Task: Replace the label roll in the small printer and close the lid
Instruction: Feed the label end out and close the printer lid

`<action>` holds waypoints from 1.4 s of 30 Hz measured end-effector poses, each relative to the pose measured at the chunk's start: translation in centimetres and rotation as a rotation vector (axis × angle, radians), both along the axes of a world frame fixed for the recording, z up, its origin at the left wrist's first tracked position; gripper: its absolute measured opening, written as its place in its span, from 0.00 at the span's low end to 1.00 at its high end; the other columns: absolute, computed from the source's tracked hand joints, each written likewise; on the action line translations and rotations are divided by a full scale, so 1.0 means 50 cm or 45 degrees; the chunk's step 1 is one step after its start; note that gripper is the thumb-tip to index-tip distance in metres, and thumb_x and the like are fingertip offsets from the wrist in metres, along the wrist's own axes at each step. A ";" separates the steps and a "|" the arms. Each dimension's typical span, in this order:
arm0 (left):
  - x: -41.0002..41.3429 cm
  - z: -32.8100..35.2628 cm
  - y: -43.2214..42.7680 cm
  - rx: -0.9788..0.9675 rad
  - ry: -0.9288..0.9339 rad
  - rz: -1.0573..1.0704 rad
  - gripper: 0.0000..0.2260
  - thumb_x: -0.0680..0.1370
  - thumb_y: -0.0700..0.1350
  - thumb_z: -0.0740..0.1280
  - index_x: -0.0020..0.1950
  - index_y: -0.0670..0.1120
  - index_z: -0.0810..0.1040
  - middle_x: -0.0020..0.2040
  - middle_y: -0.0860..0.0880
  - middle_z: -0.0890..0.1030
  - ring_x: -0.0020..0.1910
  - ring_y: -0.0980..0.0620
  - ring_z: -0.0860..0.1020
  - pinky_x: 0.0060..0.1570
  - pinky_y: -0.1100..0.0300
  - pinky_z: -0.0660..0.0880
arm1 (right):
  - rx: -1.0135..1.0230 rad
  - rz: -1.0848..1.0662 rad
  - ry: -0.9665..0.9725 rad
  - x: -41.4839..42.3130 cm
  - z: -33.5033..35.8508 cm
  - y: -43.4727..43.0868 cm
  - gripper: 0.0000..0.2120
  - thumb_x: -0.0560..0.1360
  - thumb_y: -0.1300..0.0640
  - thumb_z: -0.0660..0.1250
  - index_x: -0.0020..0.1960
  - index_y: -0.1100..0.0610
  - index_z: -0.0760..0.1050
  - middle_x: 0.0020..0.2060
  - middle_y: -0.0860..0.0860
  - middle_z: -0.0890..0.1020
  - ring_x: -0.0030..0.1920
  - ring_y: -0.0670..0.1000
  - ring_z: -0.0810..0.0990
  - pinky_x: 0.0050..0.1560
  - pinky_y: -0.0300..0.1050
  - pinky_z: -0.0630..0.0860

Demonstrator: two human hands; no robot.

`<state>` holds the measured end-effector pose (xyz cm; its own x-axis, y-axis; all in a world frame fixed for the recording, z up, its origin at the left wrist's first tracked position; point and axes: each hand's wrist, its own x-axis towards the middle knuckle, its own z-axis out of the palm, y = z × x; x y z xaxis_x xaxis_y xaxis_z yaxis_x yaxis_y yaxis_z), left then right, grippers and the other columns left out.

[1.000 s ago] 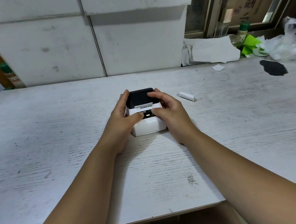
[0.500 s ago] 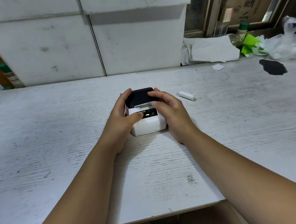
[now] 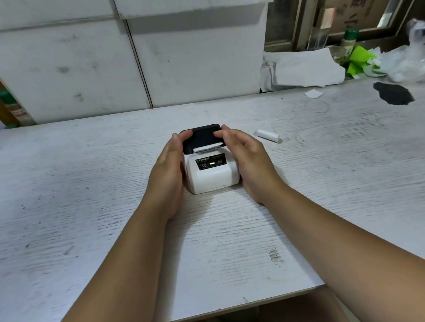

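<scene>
Small printer [image 3: 211, 173]: white body, black lid [image 3: 201, 137], standing upright on the white table [image 3: 73, 198] between the two hands. Front panel dark, with a lit green-yellow indicator. A white strip of label paper [image 3: 208, 148] shows in the slot just under the lid's near edge. The lid sits down over the body; whether it is fully latched cannot be told.

Left hand [image 3: 168, 174]: cupped against the printer's left side, palm touching or just beside the white body, fingertips [image 3: 179, 138] curled onto the lid's left edge. Fingers held together, wrapped on the printer, not spread.

Right hand [image 3: 250, 160]: mirrors the left on the opposite side, heel on the table beside the body, fingertips resting on the lid's right edge. Fingers together, closed against the printer.

Outside the grip, to the right of the right hand and apart from it: a small white paper roll [image 3: 268, 136] lying on its side.

Further right, well apart: a black patch [image 3: 394, 96] on the tabletop, a scrap of white paper [image 3: 314, 93], a clear plastic bag [image 3: 411, 59].
</scene>
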<state>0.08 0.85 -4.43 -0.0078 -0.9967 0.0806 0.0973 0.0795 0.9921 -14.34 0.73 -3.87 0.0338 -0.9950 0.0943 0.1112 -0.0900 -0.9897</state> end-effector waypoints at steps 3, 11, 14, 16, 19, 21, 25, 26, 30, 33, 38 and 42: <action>0.000 0.000 0.002 -0.003 -0.014 -0.001 0.18 0.77 0.60 0.55 0.59 0.56 0.77 0.59 0.56 0.80 0.59 0.59 0.77 0.66 0.48 0.70 | 0.027 -0.013 0.017 0.002 -0.002 -0.001 0.22 0.67 0.35 0.66 0.53 0.48 0.81 0.68 0.56 0.76 0.69 0.55 0.73 0.71 0.61 0.67; -0.001 0.011 0.007 -0.020 -0.050 -0.095 0.13 0.69 0.49 0.67 0.53 0.56 0.82 0.74 0.51 0.63 0.73 0.56 0.61 0.71 0.48 0.62 | -0.022 0.108 -0.038 -0.013 -0.003 -0.004 0.11 0.71 0.61 0.67 0.51 0.49 0.79 0.71 0.53 0.70 0.72 0.45 0.68 0.72 0.48 0.66; 0.004 0.010 0.006 0.002 0.019 -0.130 0.11 0.73 0.44 0.64 0.48 0.54 0.84 0.75 0.53 0.59 0.72 0.60 0.62 0.69 0.51 0.65 | -0.012 0.093 -0.042 -0.013 -0.006 -0.006 0.13 0.71 0.63 0.66 0.49 0.47 0.80 0.71 0.52 0.70 0.71 0.44 0.69 0.71 0.49 0.67; 0.006 0.008 0.003 0.004 -0.004 -0.121 0.12 0.72 0.42 0.64 0.46 0.53 0.85 0.72 0.56 0.60 0.70 0.61 0.64 0.67 0.52 0.68 | 0.029 0.087 -0.116 -0.013 -0.006 -0.009 0.14 0.68 0.62 0.63 0.48 0.48 0.81 0.69 0.50 0.72 0.70 0.45 0.70 0.69 0.49 0.70; 0.001 0.005 0.001 -0.015 -0.103 -0.104 0.11 0.68 0.43 0.67 0.48 0.53 0.84 0.76 0.52 0.57 0.72 0.59 0.61 0.67 0.52 0.67 | 0.082 0.129 -0.202 -0.016 -0.008 -0.015 0.21 0.65 0.68 0.58 0.50 0.50 0.80 0.69 0.51 0.72 0.69 0.49 0.72 0.64 0.50 0.72; -0.001 0.008 0.003 0.003 -0.124 -0.070 0.10 0.68 0.45 0.68 0.46 0.56 0.84 0.77 0.50 0.54 0.73 0.60 0.58 0.68 0.53 0.66 | 0.082 0.169 -0.171 -0.017 -0.008 -0.015 0.25 0.62 0.68 0.57 0.52 0.47 0.78 0.70 0.51 0.71 0.69 0.51 0.72 0.62 0.50 0.73; -0.001 0.014 0.007 0.004 -0.118 -0.080 0.10 0.68 0.43 0.70 0.45 0.57 0.84 0.78 0.50 0.53 0.74 0.58 0.58 0.67 0.52 0.67 | 0.047 0.212 -0.090 -0.014 -0.009 -0.011 0.25 0.63 0.65 0.62 0.56 0.44 0.76 0.73 0.51 0.68 0.70 0.50 0.71 0.60 0.45 0.75; -0.001 0.015 0.007 0.007 -0.112 -0.079 0.10 0.69 0.41 0.70 0.45 0.56 0.83 0.77 0.51 0.54 0.74 0.57 0.59 0.66 0.54 0.68 | 0.025 0.212 -0.065 -0.014 -0.009 -0.010 0.24 0.65 0.64 0.65 0.57 0.44 0.76 0.72 0.51 0.69 0.70 0.50 0.71 0.62 0.46 0.75; -0.002 0.015 0.006 0.020 -0.115 -0.061 0.11 0.67 0.42 0.70 0.45 0.56 0.84 0.77 0.53 0.55 0.72 0.57 0.62 0.61 0.56 0.71 | -0.052 0.238 0.015 -0.017 -0.004 -0.007 0.23 0.71 0.65 0.69 0.61 0.45 0.72 0.63 0.48 0.76 0.60 0.47 0.77 0.54 0.39 0.77; -0.001 0.014 0.005 0.034 -0.141 -0.040 0.11 0.66 0.44 0.70 0.45 0.58 0.84 0.77 0.53 0.54 0.73 0.58 0.61 0.63 0.55 0.71 | -0.065 0.232 0.005 -0.015 -0.002 -0.010 0.24 0.73 0.69 0.67 0.61 0.46 0.70 0.58 0.45 0.77 0.57 0.44 0.77 0.50 0.36 0.77; -0.001 0.017 0.009 0.018 -0.159 -0.033 0.14 0.72 0.38 0.68 0.46 0.58 0.83 0.78 0.51 0.53 0.73 0.61 0.58 0.61 0.58 0.69 | -0.075 0.189 0.018 -0.014 -0.010 -0.012 0.22 0.73 0.65 0.67 0.63 0.47 0.69 0.62 0.48 0.76 0.62 0.47 0.75 0.62 0.44 0.73; -0.002 0.019 0.009 0.027 -0.165 -0.025 0.13 0.73 0.38 0.68 0.45 0.58 0.83 0.78 0.51 0.53 0.73 0.60 0.59 0.62 0.58 0.68 | -0.035 0.181 -0.054 -0.014 -0.009 -0.012 0.21 0.69 0.61 0.65 0.61 0.49 0.71 0.60 0.49 0.78 0.61 0.50 0.77 0.61 0.47 0.75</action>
<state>-0.04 1.29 -3.49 -0.0366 -0.9977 0.0564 -0.0307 0.0575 0.9979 -15.03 0.12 -4.34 0.1693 -0.9775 0.1261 0.1663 -0.0978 -0.9812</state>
